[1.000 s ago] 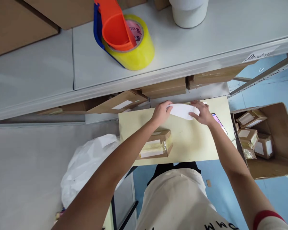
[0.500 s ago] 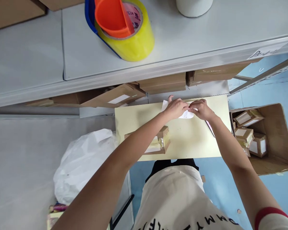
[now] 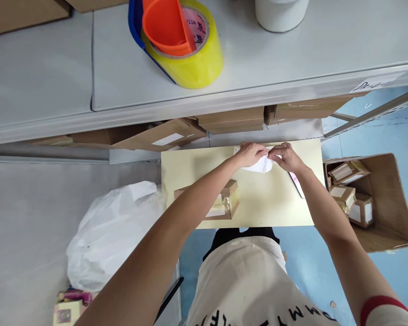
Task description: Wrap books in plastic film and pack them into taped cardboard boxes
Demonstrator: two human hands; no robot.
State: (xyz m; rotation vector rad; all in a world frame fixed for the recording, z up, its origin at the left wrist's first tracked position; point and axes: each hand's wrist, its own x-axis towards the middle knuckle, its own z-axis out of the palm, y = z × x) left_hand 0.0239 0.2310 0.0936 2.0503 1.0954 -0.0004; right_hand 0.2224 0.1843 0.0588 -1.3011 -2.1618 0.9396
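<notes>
A white paper sheet (image 3: 258, 167) with faint print is held over the far part of the pale yellow tabletop (image 3: 265, 208). My left hand (image 3: 250, 154) has its fingers closed on the sheet from the left. From the right, my right hand (image 3: 285, 156) pinches the same paper at its edge, fingertips almost touching the left ones. A taped cardboard box (image 3: 229, 199) with white labels lies near the front of the table, partly covered by my left forearm. Beside my right wrist rests a phone (image 3: 296, 183) with a pinkish screen.
An open carton (image 3: 391, 203) on the right holds several small taped boxes. A grey shelf (image 3: 258, 59) above carries a yellow tape roll (image 3: 204, 68), an orange scoop-like piece (image 3: 165, 27) and a white container (image 3: 280, 16). Leftward sits a white plastic bag (image 3: 112, 235); cartons (image 3: 231, 120) line the lower shelf.
The paper has shifted and turned slightly in my hands, with more of it showing below the fingers. My left thumb, raised before, now lies lower. The camera view has moved a little.
</notes>
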